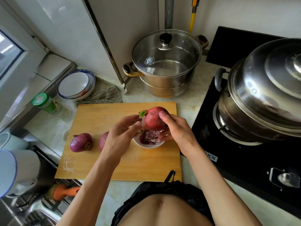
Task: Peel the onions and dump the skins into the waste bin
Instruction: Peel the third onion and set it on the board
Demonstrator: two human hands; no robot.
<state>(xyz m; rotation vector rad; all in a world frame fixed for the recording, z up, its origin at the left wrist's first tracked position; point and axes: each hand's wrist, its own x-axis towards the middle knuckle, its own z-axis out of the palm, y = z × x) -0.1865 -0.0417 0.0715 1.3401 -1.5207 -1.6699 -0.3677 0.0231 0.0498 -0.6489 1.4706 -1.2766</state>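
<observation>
Onion (pixel 154 118) gripped in right fingers (pixel 164 117) above bowl (pixel 147 145), left fingers (pixel 132 121) pinching its sprout.

— What's the right hand (pixel 176 128) doing?
— It grips a red onion (pixel 154 118) above a white bowl (pixel 147 144) holding purple skins (pixel 149 136); the left hand (pixel 121 136) pinches at its green sprout (pixel 142 113).
— And on the wooden cutting board (pixel 101 115)?
— A purple onion (pixel 81 142) lies left of the bowl, and another onion (pixel 103 141) shows partly behind the left wrist.
</observation>
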